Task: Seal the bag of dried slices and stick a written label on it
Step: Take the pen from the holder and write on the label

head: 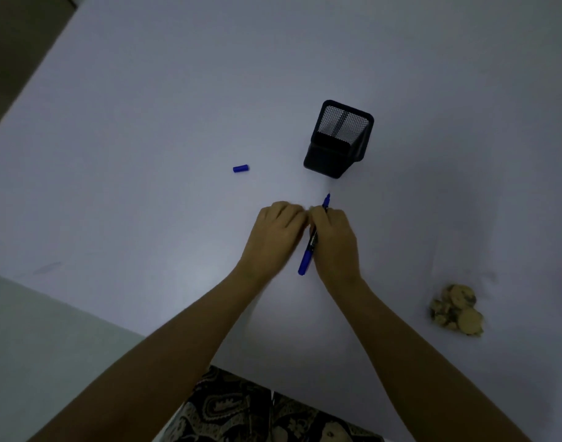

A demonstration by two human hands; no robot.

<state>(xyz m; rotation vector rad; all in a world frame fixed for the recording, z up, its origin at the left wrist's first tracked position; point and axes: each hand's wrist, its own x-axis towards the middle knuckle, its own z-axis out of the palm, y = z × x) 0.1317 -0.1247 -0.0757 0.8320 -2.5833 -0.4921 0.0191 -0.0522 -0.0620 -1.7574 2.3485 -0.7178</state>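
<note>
Dried slices [456, 310], tan, round and rough-edged, lie heaped near the right edge of the white tabletop [145, 154], well apart from both hands. Any clear bag around them is too blurred to tell, and no seal shows.

Farther in, the left hand [275, 237] and right hand [334, 242] meet knuckle to knuckle, fingers curled down. The right hand grips a blue marker [308, 253] that runs under the palm, its uncapped tip poking out beyond the fingers and its butt end toward the person. The left fingertips seem to pinch something small against the right hand, likely the label, though nothing of it shows. Kept this way, the marker probably stays ready while both hands work the sticker.

Beyond, to the left, the smooth blue cap [240, 168] lies on its side, set aside for writing. Farthest stands a black mesh pen holder [338, 140], square, upright and seemingly empty.
</note>
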